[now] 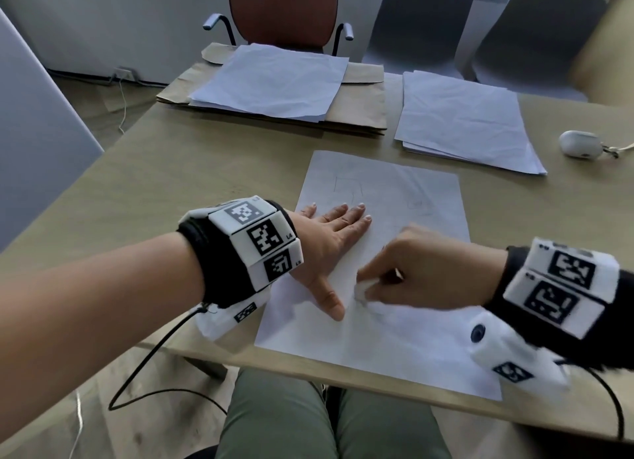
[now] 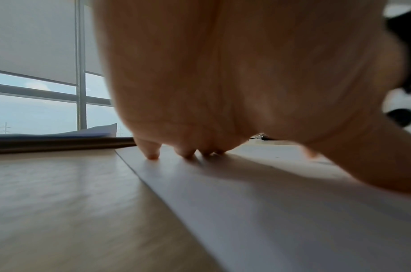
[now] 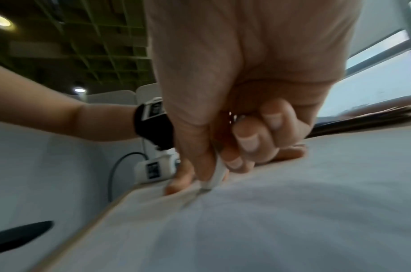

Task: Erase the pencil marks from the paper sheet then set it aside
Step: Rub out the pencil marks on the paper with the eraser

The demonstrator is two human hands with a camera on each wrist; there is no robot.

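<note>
A white paper sheet (image 1: 394, 328) with faint pencil marks near its far end lies on the table in front of me. My left hand (image 1: 334, 239) lies flat on the sheet's left side, fingers straight and thumb spread toward me. In the left wrist view those fingertips (image 2: 153, 155) press on the paper sheet (image 2: 269, 202). My right hand (image 1: 404, 269) pinches a small white eraser (image 1: 362, 291) and presses it on the sheet just right of the left thumb. The right wrist view shows the eraser (image 3: 217, 174) between thumb and fingers, its tip on the paper sheet (image 3: 269, 220), which wrinkles there.
A paper stack (image 1: 271, 81) lies on brown envelopes (image 1: 363, 115) at the table's far left. Another paper stack (image 1: 463, 122) lies at the far right, with a small white case (image 1: 579, 144) beyond it. Chairs (image 1: 284, 8) stand behind the wooden table (image 1: 192, 170).
</note>
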